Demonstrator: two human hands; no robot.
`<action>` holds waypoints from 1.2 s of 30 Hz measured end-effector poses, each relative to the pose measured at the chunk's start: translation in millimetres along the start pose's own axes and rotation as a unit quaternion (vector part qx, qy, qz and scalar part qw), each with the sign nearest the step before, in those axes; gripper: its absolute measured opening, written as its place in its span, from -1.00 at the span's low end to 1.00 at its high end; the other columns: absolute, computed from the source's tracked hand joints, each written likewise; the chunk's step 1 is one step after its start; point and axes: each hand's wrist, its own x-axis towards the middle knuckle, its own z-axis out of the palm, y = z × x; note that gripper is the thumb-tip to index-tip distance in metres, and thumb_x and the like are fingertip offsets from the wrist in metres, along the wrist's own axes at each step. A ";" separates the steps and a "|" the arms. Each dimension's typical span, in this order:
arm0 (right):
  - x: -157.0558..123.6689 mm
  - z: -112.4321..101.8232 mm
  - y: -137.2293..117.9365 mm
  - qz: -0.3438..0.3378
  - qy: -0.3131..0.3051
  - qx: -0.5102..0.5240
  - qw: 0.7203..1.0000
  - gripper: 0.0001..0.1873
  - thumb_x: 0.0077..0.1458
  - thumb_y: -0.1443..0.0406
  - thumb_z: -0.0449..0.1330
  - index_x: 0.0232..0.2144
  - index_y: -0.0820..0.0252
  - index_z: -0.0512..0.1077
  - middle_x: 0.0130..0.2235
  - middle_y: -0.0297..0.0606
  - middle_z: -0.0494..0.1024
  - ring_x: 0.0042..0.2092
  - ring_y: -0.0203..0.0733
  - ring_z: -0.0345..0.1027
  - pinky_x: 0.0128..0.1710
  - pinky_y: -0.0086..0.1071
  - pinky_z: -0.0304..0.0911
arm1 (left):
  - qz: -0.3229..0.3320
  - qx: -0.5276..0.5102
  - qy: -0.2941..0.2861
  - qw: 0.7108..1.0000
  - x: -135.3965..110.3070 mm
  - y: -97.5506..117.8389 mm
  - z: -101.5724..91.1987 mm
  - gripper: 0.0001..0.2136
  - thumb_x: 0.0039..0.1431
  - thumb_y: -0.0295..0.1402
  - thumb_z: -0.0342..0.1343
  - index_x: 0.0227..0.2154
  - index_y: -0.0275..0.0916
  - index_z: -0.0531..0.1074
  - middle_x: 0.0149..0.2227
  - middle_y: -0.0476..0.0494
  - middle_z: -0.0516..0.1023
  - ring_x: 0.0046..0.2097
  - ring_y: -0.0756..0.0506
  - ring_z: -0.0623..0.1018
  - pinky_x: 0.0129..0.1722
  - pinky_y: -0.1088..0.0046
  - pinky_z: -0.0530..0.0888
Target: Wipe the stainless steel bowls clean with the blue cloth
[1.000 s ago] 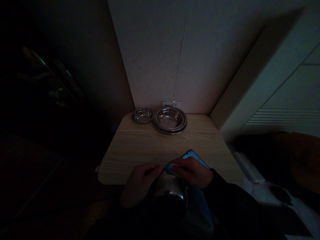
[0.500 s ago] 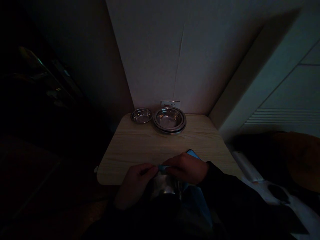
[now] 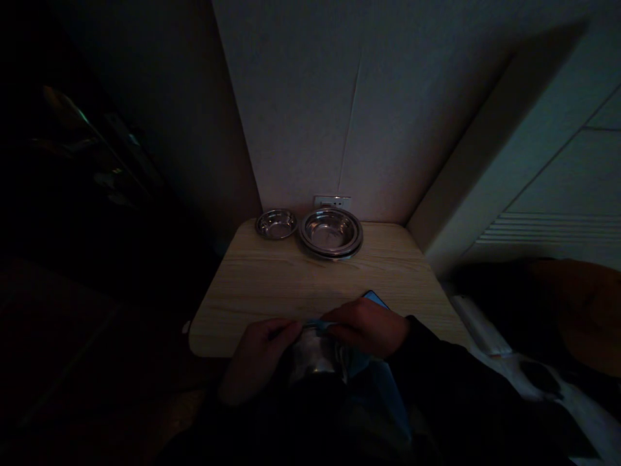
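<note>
At the 6 o'clock edge of the table [image 3: 272,285], the left hand [image 3: 257,356] closes its grip on a steel bowl [image 3: 315,356] from the bowl's 9 o'clock side. The right hand [image 3: 371,327] clenches a blue cloth [image 3: 376,382] in its grip, pressed to the rim at 1 o'clock. Two steel dishes [image 3: 330,232] sit at the table's 12 o'clock.

Can't make out the steel vessel [image 3: 315,359] below its rim (lost in dark), gripped by left hand [image 3: 257,359]. Mostly covered by right hand [image 3: 371,327]: blue cloth [image 3: 376,382], flat blue-edged item [image 3: 377,299]. Too dark to identify: clutter [image 3: 97,155] far left.
</note>
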 end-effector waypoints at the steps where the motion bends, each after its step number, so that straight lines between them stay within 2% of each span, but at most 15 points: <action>1: 0.0 0.0 0.3 0.004 -0.003 -0.013 1.000 -0.75 0.16 0.35 0.04 -0.14 0.18 0.45 -0.20 -0.19 0.56 -0.16 -0.21 0.42 -0.17 -0.44 0.21 | 0.003 0.002 0.001 1.000 0.5 -0.7 0.5 -0.73 0.02 -0.16 0.09 -0.41 -0.24 0.57 -0.38 -0.05 0.62 -0.28 -0.12 0.53 -0.25 0.43 0.38; 4: 4.7 -0.6 -3.3 -0.003 -0.013 -0.045 0.999 -0.74 0.16 0.36 0.03 -0.15 0.21 0.45 -0.24 -0.18 0.57 -0.20 -0.19 0.44 -0.21 -0.42 0.23 | 0.005 0.004 0.001 1.000 2.1 0.0 2.8 -0.72 0.01 -0.16 0.08 -0.41 -0.26 0.57 -0.41 -0.06 0.61 -0.31 -0.12 0.53 -0.28 0.42 0.39; 9: 3.3 -2.1 -4.1 -0.022 0.007 0.007 1.000 -0.73 0.18 0.35 0.01 -0.13 0.18 0.45 -0.18 -0.20 0.57 -0.16 -0.20 0.43 -0.16 -0.43 0.23 | 0.000 0.008 0.019 1.000 -0.2 3.1 -5.9 -0.74 -0.01 -0.17 0.10 -0.44 -0.25 0.57 -0.43 -0.05 0.61 -0.30 -0.12 0.53 -0.27 0.43 0.39; 12: -3.9 -2.6 1.5 -0.005 0.030 0.030 0.999 -0.73 0.17 0.35 0.03 -0.12 0.18 0.45 -0.14 -0.21 0.56 -0.13 -0.20 0.42 -0.12 -0.42 0.23 | -0.014 -0.008 0.031 0.999 -1.4 -0.4 -9.7 -0.73 -0.03 -0.14 0.12 -0.44 -0.25 0.56 -0.41 -0.07 0.61 -0.29 -0.13 0.54 -0.26 0.41 0.39; 15: -2.9 -3.5 1.2 0.022 0.039 0.030 0.999 -0.73 0.16 0.32 0.04 -0.14 0.19 0.47 -0.22 -0.21 0.58 -0.21 -0.20 0.45 -0.20 -0.43 0.26 | -0.029 -0.043 0.037 0.998 -0.2 -3.9 -4.5 -0.70 -0.05 -0.12 0.13 -0.43 -0.27 0.55 -0.41 -0.08 0.61 -0.30 -0.13 0.53 -0.29 0.41 0.40; 20: 2.8 -3.1 -2.1 0.015 0.058 0.072 0.996 -0.73 0.14 0.30 0.05 -0.15 0.18 0.48 -0.28 -0.27 0.59 -0.28 -0.24 0.45 -0.29 -0.46 0.27 | -0.026 -0.057 0.048 0.997 -0.1 -1.8 0.3 -0.72 -0.07 -0.13 0.15 -0.45 -0.26 0.55 -0.43 -0.06 0.61 -0.32 -0.12 0.53 -0.30 0.43 0.40; 26: -15.8 7.0 17.0 0.065 0.097 0.138 0.983 -0.68 0.17 0.19 0.03 -0.17 0.20 0.48 -0.30 -0.27 0.59 -0.32 -0.27 0.43 -0.33 -0.48 0.26 | -0.069 -0.140 0.074 0.985 -2.0 -8.3 -2.8 -0.70 -0.11 -0.11 0.19 -0.44 -0.27 0.53 -0.44 -0.05 0.60 -0.34 -0.09 0.52 -0.35 0.46 0.40; 28: -13.9 6.6 15.9 0.066 0.093 0.133 0.984 -0.69 0.17 0.20 0.03 -0.19 0.21 0.49 -0.31 -0.26 0.59 -0.33 -0.27 0.43 -0.34 -0.48 0.26 | -0.076 -0.173 0.061 0.980 -1.4 -9.9 1.7 -0.70 -0.12 -0.12 0.20 -0.44 -0.28 0.53 -0.45 -0.04 0.60 -0.35 -0.09 0.52 -0.36 0.46 0.40; 31: -0.7 0.9 4.6 0.036 0.061 0.111 0.991 -0.73 0.15 0.26 0.05 -0.20 0.21 0.50 -0.32 -0.26 0.59 -0.34 -0.27 0.43 -0.34 -0.47 0.26 | -0.056 -0.166 0.027 0.984 -0.4 -7.7 8.2 -0.72 -0.10 -0.15 0.19 -0.44 -0.28 0.54 -0.43 -0.06 0.61 -0.34 -0.09 0.53 -0.32 0.44 0.41; 34: 7.8 -3.9 -3.5 0.009 0.053 0.105 0.993 -0.73 0.13 0.31 0.05 -0.18 0.20 0.50 -0.29 -0.27 0.59 -0.30 -0.26 0.44 -0.31 -0.47 0.26 | -0.035 -0.134 0.032 0.990 -0.3 -4.2 6.6 -0.73 -0.10 -0.15 0.18 -0.45 -0.27 0.55 -0.42 -0.07 0.61 -0.33 -0.10 0.53 -0.30 0.43 0.41; 36: 4.1 -3.8 -0.8 0.015 0.059 0.114 0.992 -0.73 0.14 0.28 0.06 -0.17 0.20 0.49 -0.31 -0.28 0.59 -0.32 -0.26 0.44 -0.33 -0.47 0.26 | -0.043 -0.122 0.048 0.990 -0.8 -4.1 1.1 -0.71 -0.10 -0.13 0.18 -0.44 -0.27 0.55 -0.42 -0.07 0.61 -0.33 -0.11 0.54 -0.32 0.43 0.41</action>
